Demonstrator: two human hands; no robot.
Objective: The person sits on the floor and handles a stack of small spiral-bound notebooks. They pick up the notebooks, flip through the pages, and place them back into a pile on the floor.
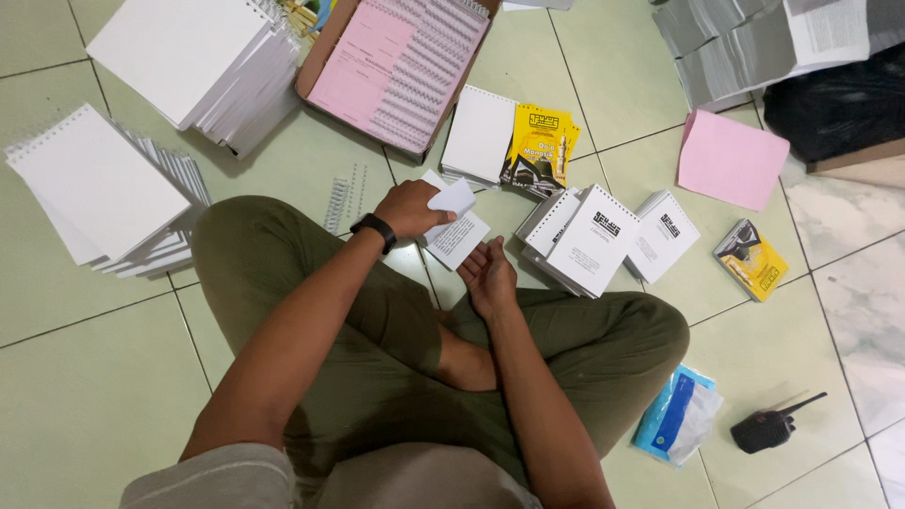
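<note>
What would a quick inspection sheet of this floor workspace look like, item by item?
Surface: pale green tiled floor; the person sits cross-legged on it.
Job's things: left hand grips a small white booklet above a printed page; right hand is open, palm up, beside them.
Clutter: stacks of white spiral pads, cardboard box of pink sheets, yellow-covered booklets, white-covered booklets, loose pink paper, binding coils, blue-and-white packet.
Grippers: bare hands; black wristband on the left wrist.
Cables: nothing seen; a black handheld radio lies on the tiles.
Surroundings: grey printed stacks and a dark bag at the top right.
</note>
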